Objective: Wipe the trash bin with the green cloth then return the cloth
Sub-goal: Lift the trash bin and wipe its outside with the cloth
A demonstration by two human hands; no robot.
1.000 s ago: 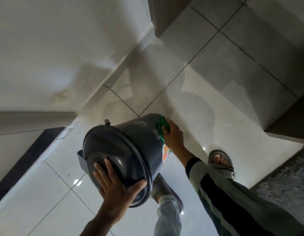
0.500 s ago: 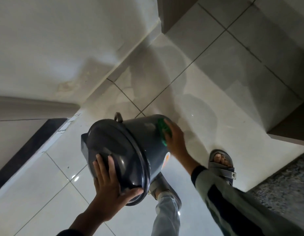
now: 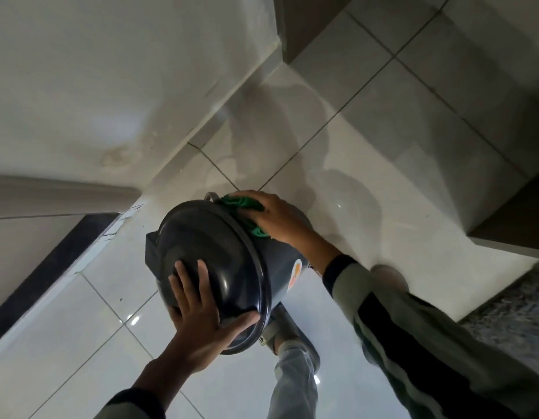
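A dark grey round trash bin [image 3: 220, 246] is tilted off the floor with its domed lid facing me. My left hand [image 3: 201, 316] lies spread flat on the lid's lower edge, thumb hooked at the rim. My right hand [image 3: 277, 219] presses a green cloth [image 3: 247, 213] against the bin's upper side just behind the lid rim. Most of the cloth is hidden under that hand. A round sticker [image 3: 295, 273] shows on the bin's side below my right wrist.
Glossy white floor tiles [image 3: 383, 182] spread around. A white wall [image 3: 111, 86] with its skirting runs on the left. A dark cabinet edge [image 3: 519, 225] sits at right, above a speckled grey surface [image 3: 513, 316]. My sandalled foot [image 3: 286, 334] stands under the bin.
My right hand has slid the cloth from the bin's far side up to the rim near the lid. The bin has tipped more towards me; my left hand stays on the lid.
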